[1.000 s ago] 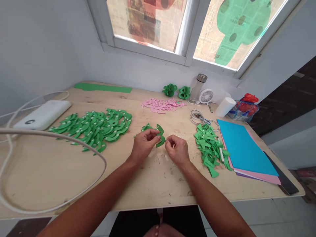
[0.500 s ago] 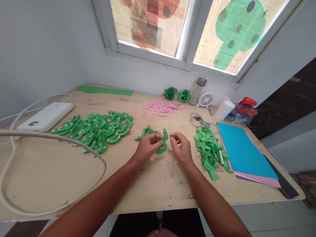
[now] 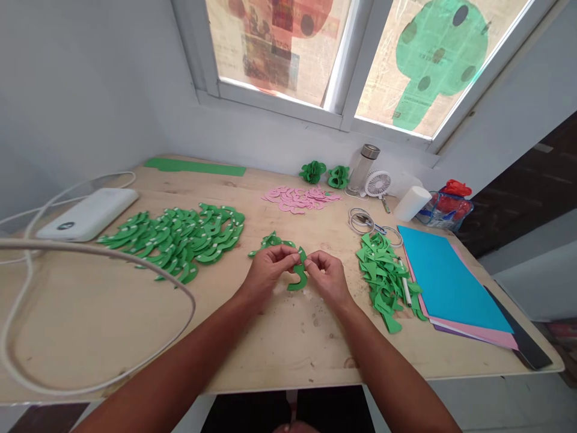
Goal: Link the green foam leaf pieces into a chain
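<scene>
Between my hands is a curved green paper cutout (image 3: pixel 297 282), held just above the wooden table (image 3: pixel 274 355). My left hand (image 3: pixel 265 272) pinches its upper part between thumb and fingers. From the other side, the thumb and fingertips of my right hand (image 3: pixel 330 279) close on its right edge; the exact grip point is too small to make out. Just behind my left hand lie a few more green cutouts (image 3: pixel 271 239) with white patches. A large heap of similar wavy green strips (image 3: pixel 175 240), many with small white patches, spreads to the left.
Green paper scraps (image 3: pixel 381 273) and a white pen (image 3: pixel 406 288) lie right, beside coloured sheets (image 3: pixel 451 276). Pink cutouts (image 3: pixel 300 198), two green paper balls (image 3: pixel 312 172), a bottle (image 3: pixel 363 168) and a small fan (image 3: pixel 377 183) stand behind. A white cable (image 3: pixel 192 300) loops left.
My right hand has moved in to the left, and its fingertips now meet the green cutout's edge. The cutout has turned a little in my left hand.
</scene>
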Demonstrator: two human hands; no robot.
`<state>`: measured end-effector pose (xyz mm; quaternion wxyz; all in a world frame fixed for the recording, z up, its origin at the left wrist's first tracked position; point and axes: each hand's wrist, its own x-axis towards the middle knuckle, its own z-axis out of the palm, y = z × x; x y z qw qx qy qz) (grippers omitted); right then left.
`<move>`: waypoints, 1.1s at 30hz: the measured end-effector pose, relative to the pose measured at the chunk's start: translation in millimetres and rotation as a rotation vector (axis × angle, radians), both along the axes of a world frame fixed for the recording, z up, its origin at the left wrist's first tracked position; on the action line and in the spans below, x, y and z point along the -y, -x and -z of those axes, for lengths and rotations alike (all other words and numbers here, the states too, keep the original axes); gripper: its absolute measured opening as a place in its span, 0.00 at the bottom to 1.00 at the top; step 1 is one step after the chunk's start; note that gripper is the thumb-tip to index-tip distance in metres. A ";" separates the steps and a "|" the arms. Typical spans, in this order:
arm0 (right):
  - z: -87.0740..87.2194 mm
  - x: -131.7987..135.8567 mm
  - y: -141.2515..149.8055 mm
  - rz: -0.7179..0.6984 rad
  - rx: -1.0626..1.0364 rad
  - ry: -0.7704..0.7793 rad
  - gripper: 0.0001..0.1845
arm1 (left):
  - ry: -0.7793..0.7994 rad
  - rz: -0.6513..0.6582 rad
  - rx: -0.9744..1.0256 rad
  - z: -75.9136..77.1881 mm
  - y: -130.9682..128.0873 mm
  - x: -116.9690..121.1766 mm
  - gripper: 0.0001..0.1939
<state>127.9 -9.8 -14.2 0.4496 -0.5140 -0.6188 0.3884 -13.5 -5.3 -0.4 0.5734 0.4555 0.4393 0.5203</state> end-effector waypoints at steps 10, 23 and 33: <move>-7.2 10.6 3.5 0.114 0.274 -0.330 0.06 | -0.178 -0.073 -0.213 8.6 -0.8 -0.2 0.07; -2.9 10.9 2.2 0.137 0.523 -0.395 0.07 | -0.652 -0.082 -0.732 10.1 0.7 4.5 0.08; -0.7 9.7 1.4 0.124 0.625 -0.407 0.08 | -0.764 -0.040 -0.891 12.6 2.5 3.5 0.10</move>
